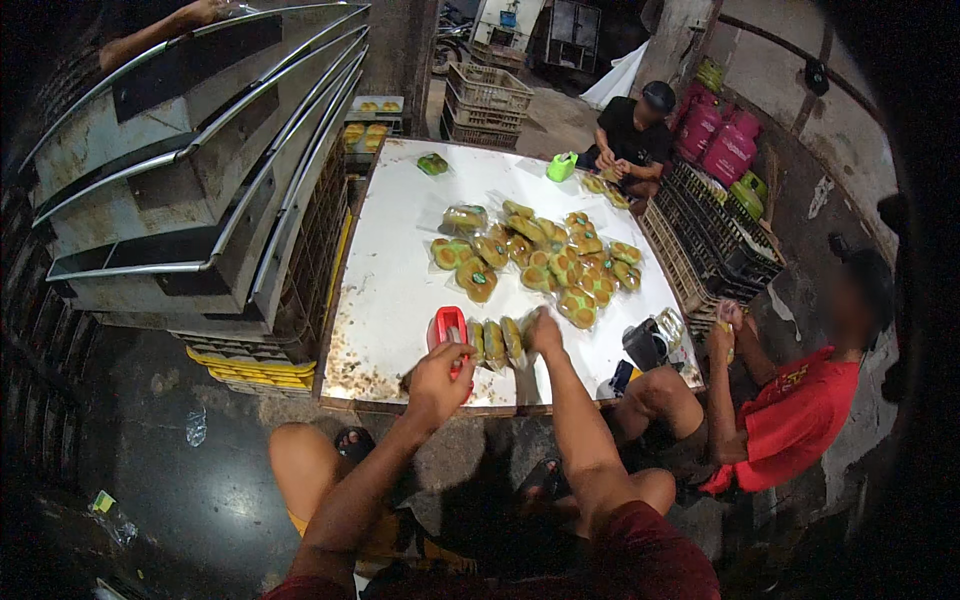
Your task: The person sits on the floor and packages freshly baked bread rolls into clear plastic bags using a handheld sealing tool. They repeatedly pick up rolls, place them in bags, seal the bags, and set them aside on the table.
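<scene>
A red tape dispenser [448,316] stands near the front edge of the white tabletop [390,262]. Over its near end is my left hand [439,381], thumb and fingertips close together; whether they pinch a bit of tape is too small to tell. Just right of the dispenser, several bagged buns [493,343] stand on edge in a row. At the right end of that row is my right hand [545,334], fingers curled and blurred, close against the last bun. Beyond both hands lies a loose heap of green-and-brown buns [564,264] in clear plastic bags.
Stacked metal trays [150,180] on plastic crates crowd the table's left side. A person in red [795,412] sits at the right, another in black [634,139] at the far corner; both handle packages. A black container [643,343] and a green container [561,166] stand on the table.
</scene>
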`<state>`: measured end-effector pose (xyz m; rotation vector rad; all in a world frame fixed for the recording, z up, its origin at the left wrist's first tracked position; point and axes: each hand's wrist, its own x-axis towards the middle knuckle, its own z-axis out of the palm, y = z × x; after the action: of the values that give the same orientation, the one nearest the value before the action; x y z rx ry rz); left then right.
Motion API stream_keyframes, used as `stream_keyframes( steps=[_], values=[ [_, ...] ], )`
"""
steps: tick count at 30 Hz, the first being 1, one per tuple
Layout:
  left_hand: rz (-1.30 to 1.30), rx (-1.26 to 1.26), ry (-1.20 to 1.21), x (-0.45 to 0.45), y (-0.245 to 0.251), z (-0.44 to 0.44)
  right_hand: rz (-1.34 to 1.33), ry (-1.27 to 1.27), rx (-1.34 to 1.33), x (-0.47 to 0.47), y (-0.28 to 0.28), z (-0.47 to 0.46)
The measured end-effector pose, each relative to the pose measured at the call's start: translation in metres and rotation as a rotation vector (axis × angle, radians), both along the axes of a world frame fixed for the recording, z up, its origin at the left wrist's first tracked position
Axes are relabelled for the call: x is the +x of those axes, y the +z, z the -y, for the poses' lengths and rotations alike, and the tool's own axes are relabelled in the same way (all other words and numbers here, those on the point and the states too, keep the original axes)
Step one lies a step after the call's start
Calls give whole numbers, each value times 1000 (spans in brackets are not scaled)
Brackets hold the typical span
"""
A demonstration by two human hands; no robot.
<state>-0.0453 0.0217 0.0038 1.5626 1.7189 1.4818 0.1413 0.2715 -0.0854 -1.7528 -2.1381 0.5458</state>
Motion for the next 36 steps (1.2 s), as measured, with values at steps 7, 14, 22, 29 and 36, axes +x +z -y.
stream_keyframes(
  steps=[7,14,22,29,36],
  values=[
    [-118,-56,123,-12,-16,-4,201,-124,-139,-25,-4,58],
    [-413,18,72,-14,-54,-10,-210,212,48,-94,-5,-43],
    [-285,-30,74,-32,-63,-15,-669,-183,-352,-146,-96,-142],
    [500,-127,-48,-70,-37,-22,-1331,72,-201,-101,14,45],
    [801,-461,-489,-53,5,1,-777,361,261,-28,102,170]
  ],
)
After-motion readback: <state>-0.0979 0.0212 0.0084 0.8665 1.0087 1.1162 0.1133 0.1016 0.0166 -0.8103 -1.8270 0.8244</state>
